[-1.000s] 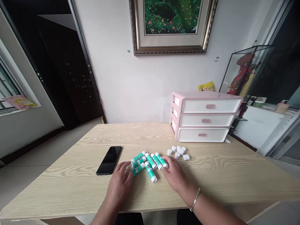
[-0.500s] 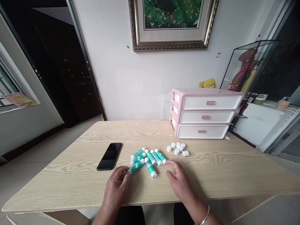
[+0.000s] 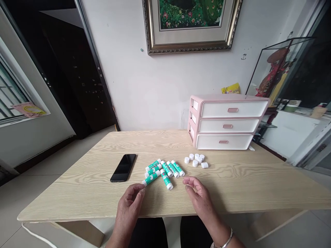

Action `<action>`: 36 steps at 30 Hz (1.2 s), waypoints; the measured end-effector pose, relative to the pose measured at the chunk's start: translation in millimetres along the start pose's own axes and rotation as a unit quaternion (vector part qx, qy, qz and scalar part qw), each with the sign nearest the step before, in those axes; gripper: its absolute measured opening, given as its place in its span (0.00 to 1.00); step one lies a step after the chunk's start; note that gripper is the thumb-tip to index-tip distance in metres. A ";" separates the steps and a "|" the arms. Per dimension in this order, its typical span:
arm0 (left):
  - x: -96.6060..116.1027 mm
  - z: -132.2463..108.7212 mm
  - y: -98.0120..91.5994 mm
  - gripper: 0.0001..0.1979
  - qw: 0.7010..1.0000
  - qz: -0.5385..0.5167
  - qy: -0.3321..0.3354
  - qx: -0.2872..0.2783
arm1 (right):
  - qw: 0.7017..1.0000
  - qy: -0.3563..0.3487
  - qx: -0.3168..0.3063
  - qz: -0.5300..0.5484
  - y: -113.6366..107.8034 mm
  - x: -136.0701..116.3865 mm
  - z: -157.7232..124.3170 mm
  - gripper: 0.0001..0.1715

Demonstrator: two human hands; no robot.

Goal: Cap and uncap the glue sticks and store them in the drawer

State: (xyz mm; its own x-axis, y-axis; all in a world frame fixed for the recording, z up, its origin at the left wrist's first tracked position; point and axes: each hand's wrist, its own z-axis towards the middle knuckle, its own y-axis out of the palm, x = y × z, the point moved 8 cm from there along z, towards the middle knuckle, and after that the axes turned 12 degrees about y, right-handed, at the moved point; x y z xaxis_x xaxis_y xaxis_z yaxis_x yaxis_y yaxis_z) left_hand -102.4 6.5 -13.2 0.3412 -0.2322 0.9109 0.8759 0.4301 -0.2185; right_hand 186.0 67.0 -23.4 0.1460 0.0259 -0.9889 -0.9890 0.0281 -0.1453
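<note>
Several green-and-white glue sticks (image 3: 165, 179) lie uncapped-looking on the table in a loose cluster, some angled left and some right. My left hand (image 3: 130, 203) rests at the cluster's lower left, its fingertips at the white end of the nearest slanted glue stick (image 3: 151, 178). Its thumb and index finger are slightly apart, with nothing visibly gripped. To the right of the cluster, my right hand (image 3: 200, 196) is open, fingers curved and holding nothing. Beyond it sit several small white caps (image 3: 195, 163) in a group.
A black phone (image 3: 123, 167) lies left of the glue sticks on the wooden table (image 3: 85, 193). Behind the caps stands a pink-and-white drawer unit (image 3: 224, 125), with a yellow packet (image 3: 231, 88) behind its top. A framed picture (image 3: 190, 48) hangs on the wall.
My right hand has drawn slightly back from the rightmost glue stick, its index finger more curled. My left hand's fingertips have eased a little off the slanted stick's end. The view has shifted slightly.
</note>
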 end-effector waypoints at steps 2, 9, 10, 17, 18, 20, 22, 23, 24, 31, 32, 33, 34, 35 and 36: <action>3.3 -3.5 -1.6 0.20 1.000 -0.009 -0.012 0.002 | 1.000 0.005 -0.014 0.027 2.5 -5.8 -3.1 0.18; 2.9 -6.9 12.8 0.16 0.990 -0.118 -0.039 -0.062 | 0.985 0.067 -0.060 0.146 7.9 -12.7 -4.6 0.22; 3.4 -5.9 17.2 0.16 0.984 -0.154 -0.052 -0.070 | 0.980 0.077 -0.075 0.167 9.9 -12.9 -4.3 0.21; 42.5 -2.9 63.0 0.23 0.834 -0.481 -0.145 -0.228 | 0.826 0.194 -0.410 0.335 55.1 -36.9 -17.7 0.24; 53.6 -2.7 68.8 0.25 0.800 -0.522 -0.136 -0.262 | 0.794 0.186 -0.466 0.344 60.6 -47.9 -22.2 0.26; 74.8 -1.5 77.7 0.30 0.740 -0.581 -0.108 -0.322 | 0.731 0.155 -0.562 0.355 69.0 -71.6 -30.8 0.31; 92.3 0.9 85.4 0.34 0.700 -0.606 -0.085 -0.367 | 0.672 0.129 -0.633 0.362 75.8 -92.5 -37.3 0.35; 99.8 2.5 89.1 0.36 0.688 -0.610 -0.078 -0.385 | 0.647 0.117 -0.659 0.364 78.8 -101.3 -39.1 0.36; 107.0 4.4 92.5 0.37 0.677 -0.612 -0.071 -0.402 | 0.626 0.107 -0.681 0.366 81.5 -108.8 -39.9 0.37; 138.1 22.3 106.9 0.40 0.623 -0.600 -0.029 -0.501 | 0.566 0.037 -0.745 0.351 90.7 -140.4 -23.2 0.41; 139.7 25.6 108.3 0.40 0.617 -0.600 -0.024 -0.509 | 0.561 0.030 -0.747 0.354 90.9 -144.2 -19.2 0.41; 140.8 29.0 109.8 0.40 0.613 -0.599 -0.019 -0.516 | 0.556 0.024 -0.748 0.360 91.1 -147.8 -15.1 0.41; 141.5 32.5 111.4 0.40 0.608 -0.599 -0.015 -0.521 | 0.552 0.019 -0.749 0.367 91.8 -150.8 -10.9 0.42; 141.7 36.2 113.1 0.40 0.605 -0.600 -0.012 -0.523 | 0.547 0.016 -0.750 0.373 92.9 -153.0 -6.9 0.42; 141.3 39.9 114.9 0.40 0.604 -0.601 -0.010 -0.524 | 0.543 0.015 -0.750 0.377 94.8 -154.0 -3.0 0.42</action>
State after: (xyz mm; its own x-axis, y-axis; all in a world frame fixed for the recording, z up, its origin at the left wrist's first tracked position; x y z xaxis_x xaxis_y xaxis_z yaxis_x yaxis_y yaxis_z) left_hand 32.9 58.0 104.4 -0.7507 0.1886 0.6332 0.2250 -0.8281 0.5134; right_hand 69.7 62.7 115.1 -0.2919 -0.5527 -0.7806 0.3228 -0.8252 0.4635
